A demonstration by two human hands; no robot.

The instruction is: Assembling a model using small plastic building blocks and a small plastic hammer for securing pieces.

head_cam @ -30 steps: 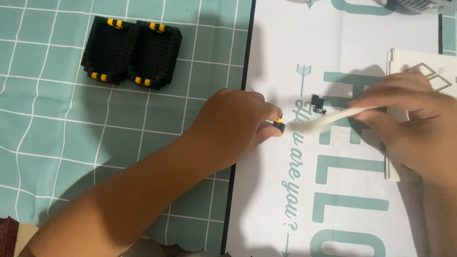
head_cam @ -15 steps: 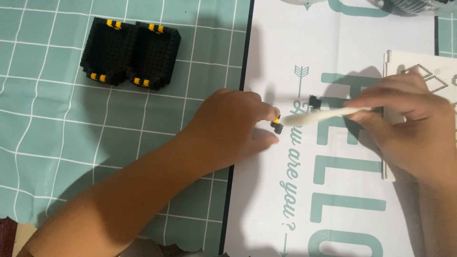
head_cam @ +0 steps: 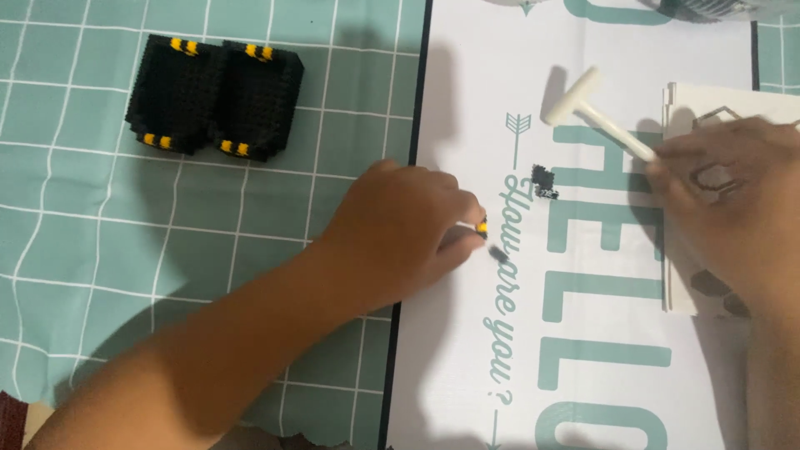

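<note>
Your left hand [head_cam: 400, 237] pinches a tiny black-and-yellow brick piece [head_cam: 482, 227] at its fingertips, low over the white printed sheet [head_cam: 600, 350], while your right hand [head_cam: 733, 208] grips the handle of a small white hammer-shaped tool [head_cam: 596, 112], its long axis slanting up and left from your fingers. A loose black brick cluster [head_cam: 545, 181] lies between both hands, up and right of the left fingertips, which are nearer. Teal block lettering crosses the sheet; a black-and-yellow brick model [head_cam: 212, 96] sits far left on the teal grid mat [head_cam: 75, 233].
</note>
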